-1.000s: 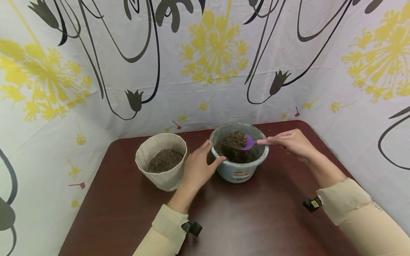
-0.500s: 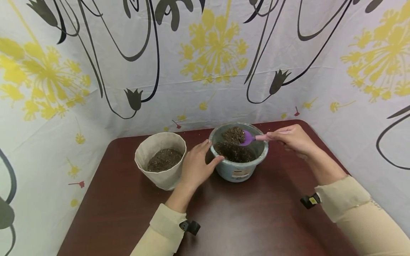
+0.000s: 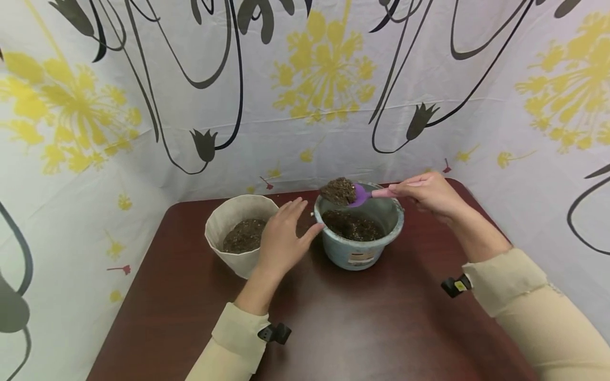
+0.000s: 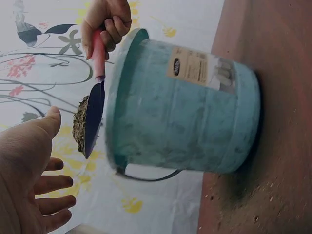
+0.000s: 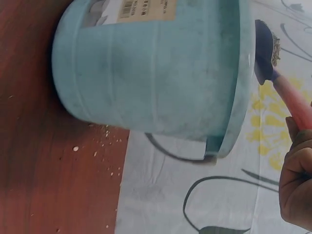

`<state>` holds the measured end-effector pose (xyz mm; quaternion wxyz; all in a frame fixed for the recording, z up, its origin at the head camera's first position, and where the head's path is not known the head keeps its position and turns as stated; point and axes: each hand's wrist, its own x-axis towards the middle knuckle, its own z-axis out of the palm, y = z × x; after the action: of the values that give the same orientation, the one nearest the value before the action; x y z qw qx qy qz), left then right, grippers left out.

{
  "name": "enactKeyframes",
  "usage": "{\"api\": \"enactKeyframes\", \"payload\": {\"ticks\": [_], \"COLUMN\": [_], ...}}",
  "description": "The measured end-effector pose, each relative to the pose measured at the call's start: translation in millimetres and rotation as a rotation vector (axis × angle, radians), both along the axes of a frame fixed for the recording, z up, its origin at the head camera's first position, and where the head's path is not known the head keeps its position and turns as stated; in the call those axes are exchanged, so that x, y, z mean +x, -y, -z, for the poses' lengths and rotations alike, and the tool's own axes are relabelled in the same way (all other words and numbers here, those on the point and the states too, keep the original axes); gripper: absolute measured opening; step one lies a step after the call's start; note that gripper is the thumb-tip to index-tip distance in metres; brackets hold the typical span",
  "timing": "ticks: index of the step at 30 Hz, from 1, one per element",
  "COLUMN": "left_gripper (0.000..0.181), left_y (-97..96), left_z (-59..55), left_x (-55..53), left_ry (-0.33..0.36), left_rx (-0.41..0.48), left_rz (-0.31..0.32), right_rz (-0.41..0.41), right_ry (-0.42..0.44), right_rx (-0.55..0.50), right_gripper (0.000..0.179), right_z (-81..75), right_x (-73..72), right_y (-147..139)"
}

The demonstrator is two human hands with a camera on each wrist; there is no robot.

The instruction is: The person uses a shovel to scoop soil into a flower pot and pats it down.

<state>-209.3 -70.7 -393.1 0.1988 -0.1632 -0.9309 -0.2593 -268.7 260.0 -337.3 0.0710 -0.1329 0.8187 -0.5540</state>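
Observation:
My right hand [image 3: 431, 196] grips the pink handle of a purple-bladed hand trowel [image 3: 363, 195]. A heap of dark soil [image 3: 338, 191] sits on the blade, raised over the left rim of a blue-green bucket [image 3: 363, 255], which has more soil inside. Between the bucket and a white pot [image 3: 227, 211], my left hand [image 3: 282, 238] is held up with fingers spread, holding nothing. It covers part of the pot's right side in the head view. Soil [image 3: 244, 236] lies low inside the pot. In the left wrist view, the left hand [image 4: 29, 180] is apart from the bucket and the trowel.
Both containers stand toward the back of a dark red table [image 3: 362, 328]. A patterned white cloth [image 3: 295, 159] hangs close behind and at both sides. The bucket's wire handle [image 4: 153, 178] hangs down. Soil crumbs [image 5: 105, 146] are scattered on the tabletop beside it.
The trowel with its soil has risen out of the bucket and moved left to its rim. My left hand has let go of the bucket's rim and shifted left toward the pot.

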Motion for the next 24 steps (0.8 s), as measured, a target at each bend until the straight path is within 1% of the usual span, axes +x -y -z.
{"api": "enactKeyframes", "payload": {"ticks": [3, 5, 7, 9, 15, 19, 24], "left_gripper": [0.068, 0.068, 0.068, 0.068, 0.064, 0.062, 0.058], "left_y": [9.2, 16.9, 25.8, 35.3, 62.7, 79.0, 97.5], "left_z": [-4.4, -6.3, -7.1, -6.3, 0.7, 6.2, 14.7], "left_x": [2.3, 4.3, 6.6, 8.3, 14.6, 20.0, 26.4], "left_ry": [0.014, 0.023, 0.035, 0.031, -0.011, -0.033, -0.115], "left_rx": [-0.017, -0.022, -0.018, -0.012, 0.012, 0.016, 0.014], "left_rz": [-0.017, -0.032, -0.047, -0.059, -0.074, -0.108, -0.168], "right_rz": [-0.017, -0.034, -0.040, -0.049, -0.081, -0.107, -0.137], "right_ry": [-0.004, 0.008, 0.025, 0.042, 0.059, 0.051, 0.022], "right_rx": [-0.006, -0.012, -0.020, -0.029, -0.045, -0.055, -0.052], "right_gripper": [0.029, 0.029, 0.030, 0.032, 0.029, 0.030, 0.026], "right_z": [-2.3, -2.9, -3.2, -3.5, -1.9, -0.4, -1.7], "right_x": [-2.3, -4.0, -5.0, -6.2, -11.2, -16.0, -19.0], "right_y": [7, 12, 17, 23, 46, 66, 94]}}
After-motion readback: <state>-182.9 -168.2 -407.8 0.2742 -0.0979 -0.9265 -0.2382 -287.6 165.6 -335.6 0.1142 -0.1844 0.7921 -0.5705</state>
